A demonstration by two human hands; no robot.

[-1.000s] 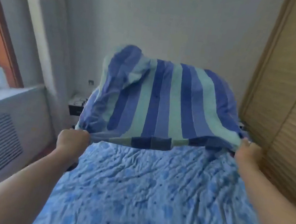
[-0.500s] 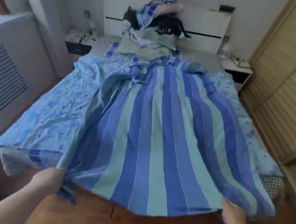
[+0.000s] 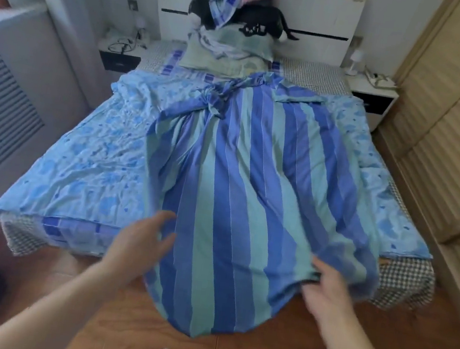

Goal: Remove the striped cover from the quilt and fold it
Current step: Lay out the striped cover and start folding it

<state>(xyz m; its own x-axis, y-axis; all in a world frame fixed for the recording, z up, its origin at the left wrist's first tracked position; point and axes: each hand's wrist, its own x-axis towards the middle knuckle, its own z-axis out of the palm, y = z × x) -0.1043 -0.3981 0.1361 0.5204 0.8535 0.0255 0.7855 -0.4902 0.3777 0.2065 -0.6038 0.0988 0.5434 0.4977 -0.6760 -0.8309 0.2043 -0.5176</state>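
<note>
Blue-and-teal striped fabric, the striped cover (image 3: 251,183), is lying lengthwise down the middle of the bed, over the floral quilt (image 3: 85,155), with its near end hanging past the foot of the mattress (image 3: 402,282) toward the wooden floor (image 3: 126,333). The far end is sitting bunched and twisted just short of the pillow (image 3: 226,59). The cover is appearing fully separated from the quilt, so the removal step is judged complete and the spreading step ahead of folding is in hand.

The left hand (image 3: 141,241) is hovering open at the cover's left edge, fingers spread, gripping nothing. The right hand (image 3: 324,292) is sitting at the near right corner of the cover; its fingers are lying against the hem, but a closed pinch cannot be confirmed because the fabric is hiding the fingertips.

The next move is calling for both near corners to be taken, the left side gathers to be pulled flat, and the twisted far end to be straightened before any fold is made. A black cat (image 3: 261,17) is occupying the headboard area, well apart from the work
</note>
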